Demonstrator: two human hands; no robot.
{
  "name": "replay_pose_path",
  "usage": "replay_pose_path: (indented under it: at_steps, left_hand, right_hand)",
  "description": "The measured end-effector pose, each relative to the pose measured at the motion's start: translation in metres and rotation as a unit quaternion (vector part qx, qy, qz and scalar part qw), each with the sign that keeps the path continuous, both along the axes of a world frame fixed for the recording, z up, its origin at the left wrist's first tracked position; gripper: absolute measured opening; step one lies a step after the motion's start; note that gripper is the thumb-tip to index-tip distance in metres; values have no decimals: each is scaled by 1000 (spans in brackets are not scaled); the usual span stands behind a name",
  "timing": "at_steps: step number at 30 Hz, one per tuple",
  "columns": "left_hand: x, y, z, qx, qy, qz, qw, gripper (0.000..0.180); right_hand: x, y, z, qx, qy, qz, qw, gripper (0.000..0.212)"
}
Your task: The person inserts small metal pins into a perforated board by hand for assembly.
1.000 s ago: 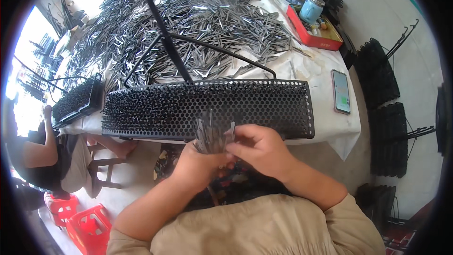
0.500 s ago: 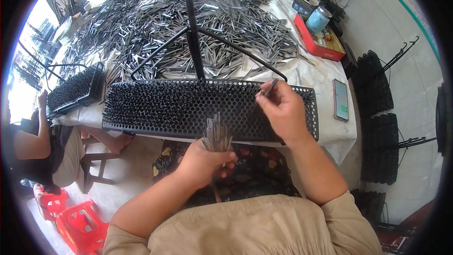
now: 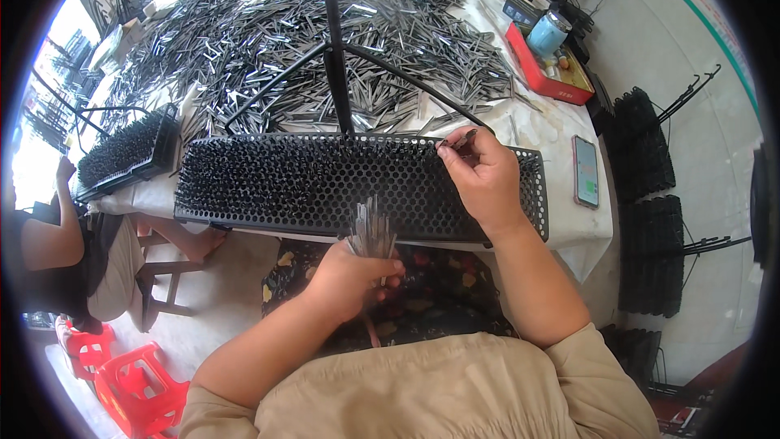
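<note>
White-clothed table (image 3: pixel 561 126) carries heaped metal pieces (image 3: pixel 325 41) and perforated black tray (image 3: pixel 309 187).

Metal pin bundle (image 3: pixel 371 230) – upright (fanned).

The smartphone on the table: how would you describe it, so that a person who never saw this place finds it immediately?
Start at the long black perforated rack along the near edge of the white-covered table. Just past the rack's right end, near the table's right edge, lies the smartphone. It is the only flat rectangle with a lit, pale screen, apart from the heap of grey metal pieces.
</note>
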State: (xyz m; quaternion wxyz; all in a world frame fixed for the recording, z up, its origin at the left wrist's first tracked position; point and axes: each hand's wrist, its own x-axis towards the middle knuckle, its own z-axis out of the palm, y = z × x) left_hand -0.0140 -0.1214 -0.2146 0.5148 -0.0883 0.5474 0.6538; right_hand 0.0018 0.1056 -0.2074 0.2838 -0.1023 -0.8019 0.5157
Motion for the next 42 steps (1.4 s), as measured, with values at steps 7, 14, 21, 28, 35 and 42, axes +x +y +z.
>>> replay_pose_path:
  at_steps: [7, 14, 21, 28, 35, 42]
  left_hand:
    - [0, 0, -1, 1, 7, -7, 1000, 20]
    - [0, 0, -2, -2, 16, -4, 1000, 20]
    - [1, 0, -4, 6, 24, -4, 1000, 20]
    - [0, -1, -3, 12, 29, -12, 999, 20]
    - [0, -1, -3, 7, 30, -19, 999, 19]
    - [3, 1, -3, 9, 26, -14, 1000, 19]
  right_hand:
    - [5, 7, 4, 19, -24, -2, 1000, 10]
    - [2, 10, 2, 29, -32, 4, 999, 14]
    - [2, 13, 6, 56, -29, 19, 998, 16]
    - [5, 18, 10, 86, -57, 29, 994, 12]
    - [6, 15, 3, 56, -1, 4, 998, 30]
    - [16, 20, 24, 77, -8, -16, 997, 61]
